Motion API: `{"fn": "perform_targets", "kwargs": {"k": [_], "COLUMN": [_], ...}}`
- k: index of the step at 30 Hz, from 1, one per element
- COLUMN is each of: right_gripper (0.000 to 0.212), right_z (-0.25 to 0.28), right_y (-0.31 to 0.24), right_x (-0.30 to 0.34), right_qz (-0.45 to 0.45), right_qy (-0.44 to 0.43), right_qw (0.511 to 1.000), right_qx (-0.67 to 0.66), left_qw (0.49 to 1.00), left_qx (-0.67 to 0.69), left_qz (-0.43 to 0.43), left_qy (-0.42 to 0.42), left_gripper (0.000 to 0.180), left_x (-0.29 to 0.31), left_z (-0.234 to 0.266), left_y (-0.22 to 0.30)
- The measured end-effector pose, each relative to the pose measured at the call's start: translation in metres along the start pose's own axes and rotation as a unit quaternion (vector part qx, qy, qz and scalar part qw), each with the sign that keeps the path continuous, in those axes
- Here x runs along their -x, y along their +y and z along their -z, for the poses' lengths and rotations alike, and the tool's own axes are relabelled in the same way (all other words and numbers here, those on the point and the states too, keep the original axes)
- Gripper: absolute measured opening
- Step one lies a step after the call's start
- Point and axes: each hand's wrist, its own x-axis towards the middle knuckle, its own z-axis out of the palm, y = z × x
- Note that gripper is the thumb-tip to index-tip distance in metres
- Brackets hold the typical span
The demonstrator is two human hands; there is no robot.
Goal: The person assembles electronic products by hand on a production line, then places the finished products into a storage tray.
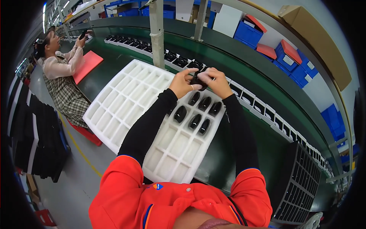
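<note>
My left hand (182, 84) and my right hand (218, 82) are close together beyond the far edge of a white foam tray (167, 147). Between them they grip a glossy black rounded piece (198, 81), partly hidden by the fingers. Something pale shows at my right fingertips, too blurred to name. Below my hands, several glossy black oval pieces (195, 121) of a similar look sit in separate pockets of the tray. The nearer pockets hold nothing.
Left of it lies another white foam tray (126, 97). Beyond runs a line of small white boxes (263, 108), with black items at its left part. A black rack (299, 183) stands right. A co-worker (61, 72) sits left beside a red board (88, 65). A post (157, 38) rises ahead.
</note>
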Motion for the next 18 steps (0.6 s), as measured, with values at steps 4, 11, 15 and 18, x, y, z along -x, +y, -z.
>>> {"fn": "perform_targets", "kwargs": {"k": [4, 11, 15, 18], "right_gripper": [0.019, 0.024, 0.022, 0.031], "right_z": [-0.005, 0.015, 0.009, 0.017], "right_y": [0.017, 0.094, 0.14, 0.176], "right_x": [0.0, 0.01, 0.027, 0.037], "right_qz": [-0.101, -0.2, -0.251, -0.248], "right_qy": [0.009, 0.116, 0.129, 0.071], "right_qw": [0.993, 0.961, 0.899, 0.926], "right_qx": [-0.062, 0.152, 0.334, 0.276], "left_qw": [0.992, 0.899, 0.867, 0.896], "left_qx": [0.122, -0.412, -0.471, -0.41], "left_qz": [-0.012, -0.035, 0.04, 0.034], "left_qy": [0.005, -0.141, -0.158, -0.168], "left_gripper": [0.069, 0.047, 0.049, 0.051], "left_x": [-0.001, 0.012, 0.016, 0.008], "left_z": [-0.004, 0.004, -0.017, -0.015], "left_y": [-0.009, -0.02, 0.003, -0.01]}}
